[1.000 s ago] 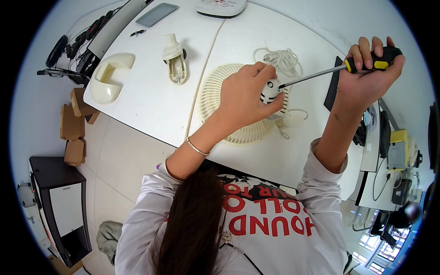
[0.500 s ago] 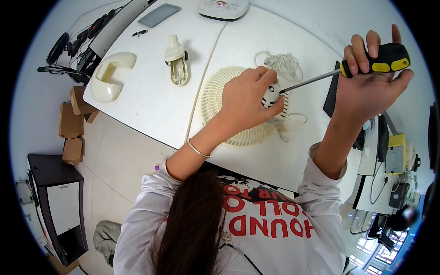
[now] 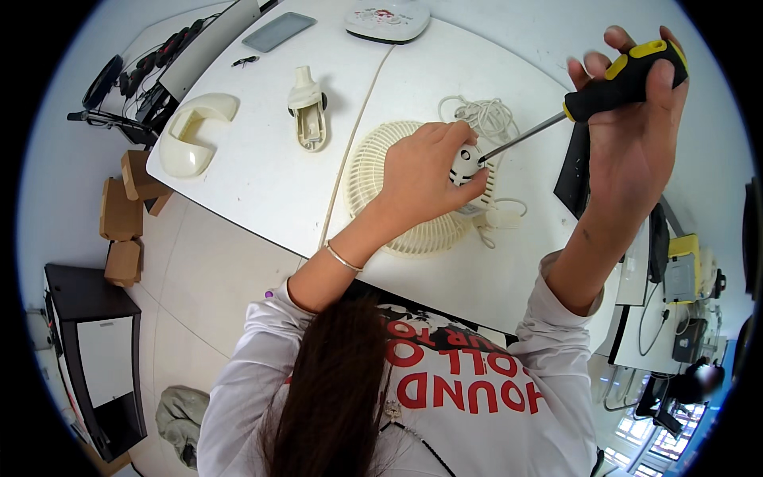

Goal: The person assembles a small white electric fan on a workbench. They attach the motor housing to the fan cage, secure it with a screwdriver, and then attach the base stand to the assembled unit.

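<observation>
A cream fan grille (image 3: 367,168) lies on the table with a white slotted motor housing (image 3: 463,168) at its middle. My left hand (image 3: 421,171) is wrapped round the housing, thumb and fingers on either side. High on the right, my right hand (image 3: 632,155) grips the black and yellow handle of a screwdriver (image 3: 612,89). Its long metal shaft slants down to the left, and the tip meets the side of the housing near a round hole. The screw itself, if any, is too small to make out. A pale power cord (image 3: 491,118) lies coiled behind the grille.
Left of the grille are a cream open shell with dark knobs (image 3: 308,119) and a curved cream cover (image 3: 184,155). At the back are a grey tray (image 3: 278,32) and a white appliance (image 3: 387,20). Cardboard boxes (image 3: 122,199) stand beyond the table's left edge.
My right hand has turned about the handle, its palm now lower and the fingers opened a little. The screwdriver has shifted slightly left, its tip still at the housing. My left hand keeps its hold.
</observation>
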Motion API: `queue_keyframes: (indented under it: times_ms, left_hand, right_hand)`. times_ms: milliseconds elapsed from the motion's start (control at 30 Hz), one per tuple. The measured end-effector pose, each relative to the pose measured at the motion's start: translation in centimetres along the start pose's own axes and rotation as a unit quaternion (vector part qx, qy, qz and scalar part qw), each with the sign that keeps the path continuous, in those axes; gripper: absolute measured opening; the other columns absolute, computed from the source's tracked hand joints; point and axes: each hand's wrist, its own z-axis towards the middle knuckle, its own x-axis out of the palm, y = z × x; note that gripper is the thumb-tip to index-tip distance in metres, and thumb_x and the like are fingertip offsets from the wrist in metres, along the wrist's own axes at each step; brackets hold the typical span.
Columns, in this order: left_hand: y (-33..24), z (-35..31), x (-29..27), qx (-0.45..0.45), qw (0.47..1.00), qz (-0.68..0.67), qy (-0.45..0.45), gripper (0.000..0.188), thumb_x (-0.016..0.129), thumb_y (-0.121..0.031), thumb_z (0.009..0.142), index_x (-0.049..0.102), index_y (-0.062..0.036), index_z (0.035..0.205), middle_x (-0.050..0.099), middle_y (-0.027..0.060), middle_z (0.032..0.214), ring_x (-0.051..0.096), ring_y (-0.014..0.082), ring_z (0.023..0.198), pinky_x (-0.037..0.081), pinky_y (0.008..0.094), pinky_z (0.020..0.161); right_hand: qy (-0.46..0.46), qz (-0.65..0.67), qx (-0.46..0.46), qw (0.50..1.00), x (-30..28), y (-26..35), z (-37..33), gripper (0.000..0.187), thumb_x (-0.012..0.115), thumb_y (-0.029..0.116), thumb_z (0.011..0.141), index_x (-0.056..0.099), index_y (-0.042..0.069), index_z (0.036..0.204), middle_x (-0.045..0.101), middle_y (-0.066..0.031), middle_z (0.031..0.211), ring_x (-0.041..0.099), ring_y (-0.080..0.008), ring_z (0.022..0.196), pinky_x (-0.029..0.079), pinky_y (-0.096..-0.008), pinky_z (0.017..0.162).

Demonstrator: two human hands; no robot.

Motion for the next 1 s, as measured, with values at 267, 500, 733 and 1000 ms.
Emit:
queue_keyframes:
  times_ms: [267, 500, 733, 1000]
  left_hand:
    - [-0.2, -0.1, -0.4, -0.020, 1.000, -0.001, 0.020, 0.030, 0.069, -0.028, 0.074, 0.060, -0.0107, 0.096, 0.066, 0.0012, 0.090, 0.063, 0.0206, 0.081, 0.049, 0.0319, 0.065]
    - [-0.2, -0.2, -0.6, -0.023, 1.000, 0.001, 0.017, 0.029, 0.069, -0.028, 0.075, 0.060, -0.0111, 0.097, 0.066, 0.0012, 0.089, 0.063, 0.0206, 0.082, 0.050, 0.0323, 0.066]
    - [-0.1, -0.2, -0.5, -0.024, 0.999, 0.000, 0.021, 0.030, 0.069, -0.029, 0.075, 0.059, -0.0112, 0.097, 0.065, 0.0016, 0.087, 0.062, 0.0215, 0.079, 0.049, 0.0338, 0.063]
    - [0.0, -0.4, -0.6, -0.024, 1.000, 0.001, 0.014, 0.030, 0.069, -0.029, 0.075, 0.059, -0.0110, 0.097, 0.064, 0.0024, 0.085, 0.062, 0.0221, 0.078, 0.048, 0.0336, 0.062]
  right_hand:
    - [0.284, 0.173, -0.134, 0.934, -1.3, -1.8, 2.1, 0.057, 0.041, 0.036, 0.097, 0.022, 0.012, 0.145, 0.055, -0.0187, 0.111, 0.061, -0.0237, 0.091, 0.050, -0.0352, 0.089]
    - [0.087, -0.119, -0.030, 0.989, 1.2, 1.6, -0.3, 0.042, 0.041, 0.023, 0.100, 0.030, 0.008, 0.138, 0.055, -0.0249, 0.116, 0.064, -0.0307, 0.096, 0.049, -0.0441, 0.092]
    - [0.069, -0.208, -0.053, 0.974, 0.4, 1.6, -0.3, 0.045, 0.046, 0.018, 0.097, 0.031, 0.007, 0.138, 0.060, -0.0226, 0.112, 0.067, -0.0324, 0.091, 0.053, -0.0433, 0.088]
    - [0.053, -0.276, -0.127, 0.951, 1.1, 1.3, -0.6, 0.046, 0.045, 0.024, 0.097, 0.035, 0.006, 0.138, 0.056, -0.0109, 0.092, 0.056, -0.0154, 0.076, 0.046, -0.0285, 0.070]
